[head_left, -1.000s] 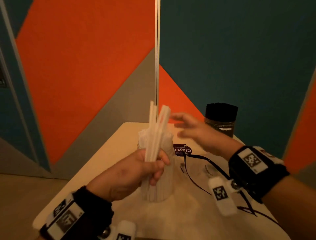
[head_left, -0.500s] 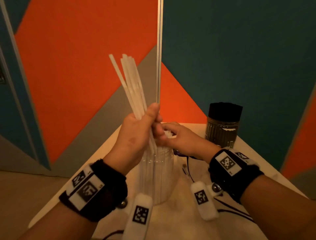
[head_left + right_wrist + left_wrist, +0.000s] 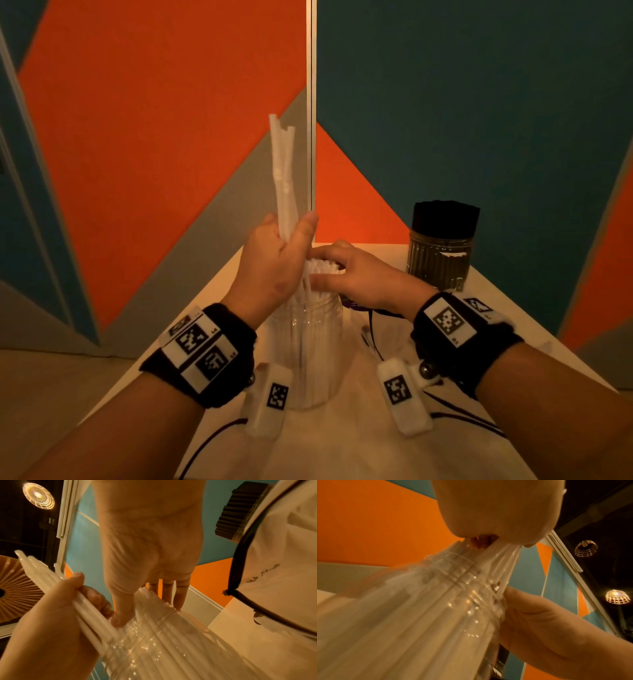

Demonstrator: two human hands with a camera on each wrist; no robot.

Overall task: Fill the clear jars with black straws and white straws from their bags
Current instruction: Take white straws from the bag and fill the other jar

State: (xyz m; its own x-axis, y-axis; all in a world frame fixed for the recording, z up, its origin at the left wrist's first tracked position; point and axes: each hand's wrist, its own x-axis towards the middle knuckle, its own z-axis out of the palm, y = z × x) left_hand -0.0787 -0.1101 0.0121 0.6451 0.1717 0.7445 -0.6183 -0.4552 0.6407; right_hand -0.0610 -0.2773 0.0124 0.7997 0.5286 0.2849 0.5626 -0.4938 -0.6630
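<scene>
Jars [image 3: 310, 346]: 2; hands [image 3: 270, 270]: 2

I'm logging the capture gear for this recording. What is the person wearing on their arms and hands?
Both hands, left hand and right hand, are bare, with no gloves and no sleeves in view. Each wrist carries a black band with white plates bearing black square-code markers. A white block with another marker hangs under each wrist, and thin black cables trail from them.

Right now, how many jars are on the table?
2. A clear jar packed with white straws stands between the hands; a jar of black straws stands at the table's far right corner. None else shows.
</scene>
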